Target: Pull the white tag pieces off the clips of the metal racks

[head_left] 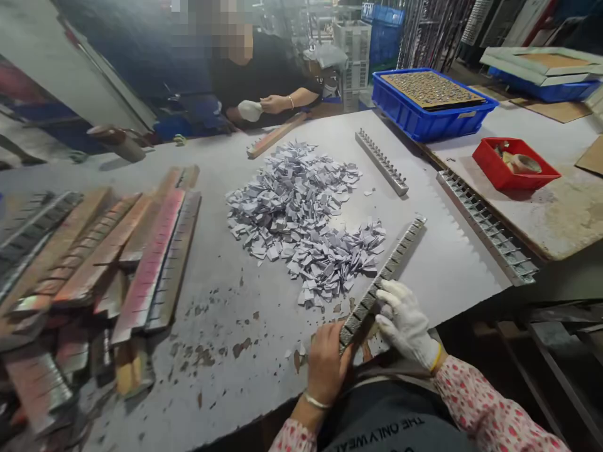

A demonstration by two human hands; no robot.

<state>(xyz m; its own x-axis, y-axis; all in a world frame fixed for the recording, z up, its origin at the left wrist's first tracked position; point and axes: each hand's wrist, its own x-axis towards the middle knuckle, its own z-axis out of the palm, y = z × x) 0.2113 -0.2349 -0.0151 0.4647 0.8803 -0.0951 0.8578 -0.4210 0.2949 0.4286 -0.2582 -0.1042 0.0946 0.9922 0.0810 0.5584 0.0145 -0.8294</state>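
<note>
My bare left hand (326, 364) is wrapped round the near end of a long slotted bar (384, 276). The bar slants away to the right over the table, with dark notches spaced along its grey upper face. My right hand (407, 323), in a white knitted glove, has its fingers bent against the bar's right side near the middle; the glove partly hides their contact. Just left of the bar spreads a heap of small pale cut pieces (301, 213).
Many worn bars (160, 263) are piled at left. Two bars with upright pins (381, 162) (485, 226) lie at right, near a red bin (516, 179) and a blue crate (438, 122). Across the table (221, 358) sits another person (268, 75), one hand gloved, near a wooden strip (277, 135).
</note>
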